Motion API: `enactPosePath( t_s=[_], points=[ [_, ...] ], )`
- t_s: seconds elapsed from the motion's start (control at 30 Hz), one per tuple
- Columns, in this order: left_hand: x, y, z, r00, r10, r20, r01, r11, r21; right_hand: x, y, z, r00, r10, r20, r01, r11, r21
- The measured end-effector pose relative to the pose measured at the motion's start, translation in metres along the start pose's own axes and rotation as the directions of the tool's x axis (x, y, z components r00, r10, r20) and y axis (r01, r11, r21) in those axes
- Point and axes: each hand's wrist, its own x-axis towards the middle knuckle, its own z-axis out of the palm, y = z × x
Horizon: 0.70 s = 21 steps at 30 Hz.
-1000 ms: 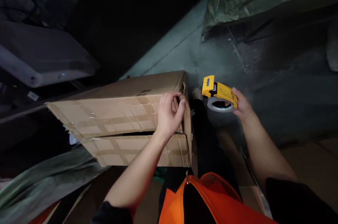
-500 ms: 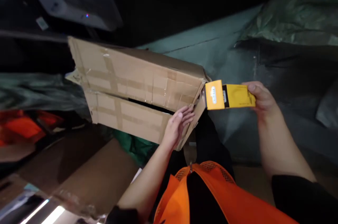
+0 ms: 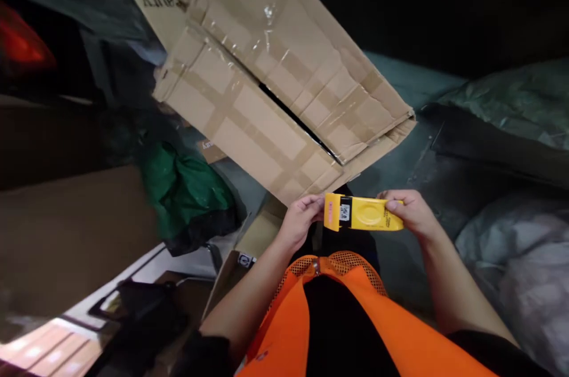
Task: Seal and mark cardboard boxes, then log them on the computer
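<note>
A small yellow box with a black band and a white label lies level in front of my vest. My right hand grips its right end, thumb on top and fingers behind. At its left end my left hand pinches the edge with curled fingers, partly hidden behind the box. Just beyond both hands is a large taped cardboard carton, tilted, its two top flaps almost meeting over a dark narrow gap.
To the left lie a green bag and a brown cardboard surface. An opened carton stands near my left forearm. Plastic-wrapped bundles lie at the right on the grey floor.
My left hand has left the large carton's flap and come to the yellow box. My right hand has brought the box down and closer to my body; the view has turned.
</note>
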Motion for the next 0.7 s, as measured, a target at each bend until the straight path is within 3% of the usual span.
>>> enactPosePath(
  t_s=[0.17, 0.23, 0.33, 0.43, 0.53, 0.7],
  points=[
    [-0.044, -0.057, -0.066, 0.988, 0.130, -0.082, -0.128, 0.992, 0.018, -0.035, -0.012, 0.064, 0.996, 0.056, 0.071, -0.026, 0.931, -0.364],
    [-0.054, -0.082, -0.079, 0.983, 0.147, -0.111, -0.147, 0.989, 0.012, -0.045, -0.018, 0.080, 0.994, 0.044, 0.096, 0.007, 0.874, -0.485],
    [-0.062, -0.115, -0.080, 0.970, 0.182, -0.163, -0.192, 0.980, -0.049, -0.052, -0.028, 0.090, 0.987, 0.043, 0.156, 0.062, 0.790, -0.610],
    [-0.065, -0.142, -0.062, 0.954, 0.207, -0.218, -0.236, 0.965, -0.117, -0.054, -0.039, 0.083, 0.974, 0.053, 0.220, 0.119, 0.707, -0.697],
    [-0.070, -0.165, -0.026, 0.939, 0.205, -0.276, -0.260, 0.948, -0.182, -0.061, -0.050, 0.059, 0.962, 0.076, 0.262, 0.156, 0.633, -0.758],
    [-0.077, -0.195, 0.044, 0.924, 0.219, -0.312, -0.304, 0.917, -0.258, -0.085, -0.059, 0.008, 0.950, 0.215, 0.224, 0.039, 0.632, -0.774]
  ],
)
